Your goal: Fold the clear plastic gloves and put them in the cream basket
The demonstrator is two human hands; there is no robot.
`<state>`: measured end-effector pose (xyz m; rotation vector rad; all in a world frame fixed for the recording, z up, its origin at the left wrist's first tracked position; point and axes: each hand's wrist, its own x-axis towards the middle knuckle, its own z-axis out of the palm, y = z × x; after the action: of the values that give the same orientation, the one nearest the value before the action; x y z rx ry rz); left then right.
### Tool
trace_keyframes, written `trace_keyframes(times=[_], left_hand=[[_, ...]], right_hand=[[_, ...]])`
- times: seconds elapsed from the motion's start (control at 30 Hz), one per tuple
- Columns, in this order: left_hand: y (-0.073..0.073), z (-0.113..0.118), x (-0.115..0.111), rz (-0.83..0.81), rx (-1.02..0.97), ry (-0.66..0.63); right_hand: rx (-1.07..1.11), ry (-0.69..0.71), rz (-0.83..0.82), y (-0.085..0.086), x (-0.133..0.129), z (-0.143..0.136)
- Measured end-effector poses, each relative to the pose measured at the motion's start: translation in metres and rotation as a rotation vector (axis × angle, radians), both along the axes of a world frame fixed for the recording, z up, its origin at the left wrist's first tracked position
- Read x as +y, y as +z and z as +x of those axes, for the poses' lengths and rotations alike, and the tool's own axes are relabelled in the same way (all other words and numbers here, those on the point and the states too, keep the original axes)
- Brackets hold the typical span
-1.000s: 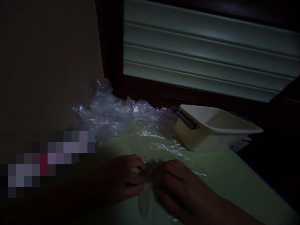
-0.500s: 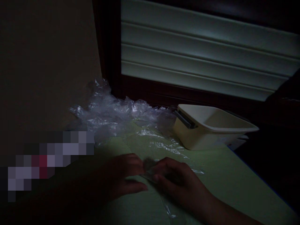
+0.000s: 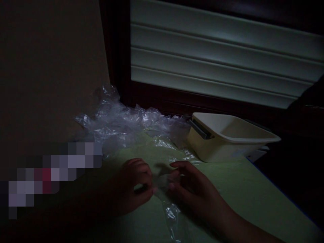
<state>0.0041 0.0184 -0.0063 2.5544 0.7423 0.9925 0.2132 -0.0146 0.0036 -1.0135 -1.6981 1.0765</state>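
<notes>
Both hands are over the green tabletop point(image 3: 255, 195) in dim light. My left hand point(image 3: 139, 184) has its thumb and index finger pinched on the edge of a clear plastic bag point(image 3: 173, 214). Opposite it, my right hand point(image 3: 187, 185) grips the same bag between thumb and fingers. The bag spans the small gap between the hands and hangs down toward the bottom edge of the view, with bright glints on it. More clear plastic point(image 3: 162, 143) lies flat on the table just beyond the hands.
A heap of crumpled clear plastic bags point(image 3: 113, 118) lies along the wall at the back left. A cream bin point(image 3: 217, 148) with a dark handle stands at the back right. Behind is a slatted panel point(image 3: 215, 57). A blurred-out patch covers the left side.
My left hand's thumb has closed toward its fingers on the plastic. The bag between the hands has shifted, and more of it now hangs below them.
</notes>
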Motion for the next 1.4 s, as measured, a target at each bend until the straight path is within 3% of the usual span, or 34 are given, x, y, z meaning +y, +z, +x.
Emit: trace_keyframes(times=[0.13,0.2,0.33,0.4,0.53,0.63,0.77,1.1,1.4], left_hand=[[0.0,0.0,0.001,0.039,0.072,0.085],[0.0,0.0,0.002,0.09,0.121,0.133],[0.005,-0.001,0.0,0.232,0.244,0.161],[0.009,-0.001,-0.005,0.297,0.29,0.103],[0.01,0.0,-0.02,0.368,0.421,-0.046],[0.008,0.002,-0.028,0.409,0.437,-0.031],[0.007,0.002,-0.03,0.323,0.463,-0.027],[0.012,0.002,-0.028,0.367,0.505,-0.035],[0.007,0.0,-0.024,0.353,0.469,-0.022]], right_hand=[[-0.277,-0.184,0.391,0.005,-0.005,0.004],[-0.355,-0.204,0.587,0.009,-0.008,0.006],[-0.523,-0.086,0.782,0.013,-0.009,0.007],[-0.596,0.004,0.82,0.013,-0.007,0.007],[-0.65,0.117,0.857,0.007,-0.002,0.006],[-0.703,0.151,0.836,0.003,0.0,0.004],[-0.801,0.223,0.829,0.002,0.0,0.005],[-0.955,0.223,0.577,0.025,0.009,0.025],[-0.985,0.204,0.5,0.035,0.009,0.032]])
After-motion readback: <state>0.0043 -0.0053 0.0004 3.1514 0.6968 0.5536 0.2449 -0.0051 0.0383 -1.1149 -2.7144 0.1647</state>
